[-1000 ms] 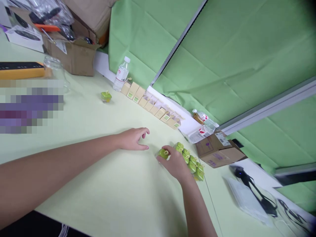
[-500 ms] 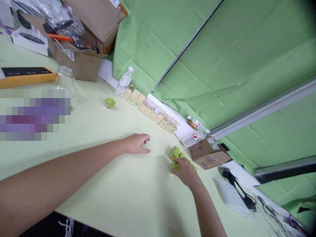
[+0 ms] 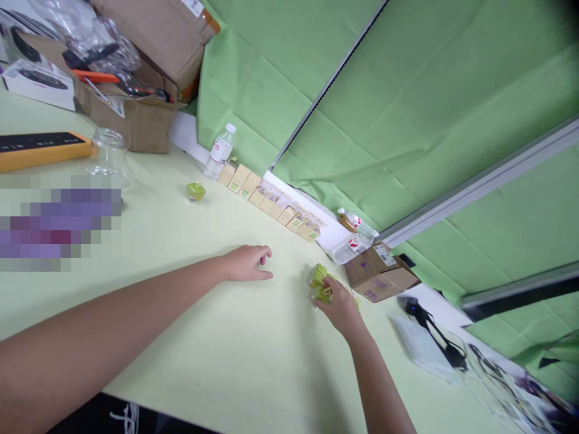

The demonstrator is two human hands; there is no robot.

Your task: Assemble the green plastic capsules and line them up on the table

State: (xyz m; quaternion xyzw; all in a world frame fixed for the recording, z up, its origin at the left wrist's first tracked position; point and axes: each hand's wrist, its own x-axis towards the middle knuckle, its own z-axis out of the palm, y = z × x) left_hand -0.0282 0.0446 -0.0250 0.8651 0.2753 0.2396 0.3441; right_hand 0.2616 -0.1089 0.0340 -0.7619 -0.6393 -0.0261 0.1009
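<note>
My right hand is at a cluster of small clear containers with green tops and yellow loops. Its fingers are closed on one green-topped container at the near side of the cluster, and the hand partly hides the others. Just behind stands another green-topped container. My left hand hovers over or rests on the pale table, thumb and fingers apart, with nothing in it. A single container of the same kind sits farther off to the left.
Small tan boxes form a row along the back edge, beside a water bottle. More bottles and a cardboard box are at the right. Leftward are a glass jar, a power strip and an open carton.
The camera view has shifted slightly. My right hand's fingers have shifted on the green-topped container, so more of its top and loop shows. My left hand has barely moved.
</note>
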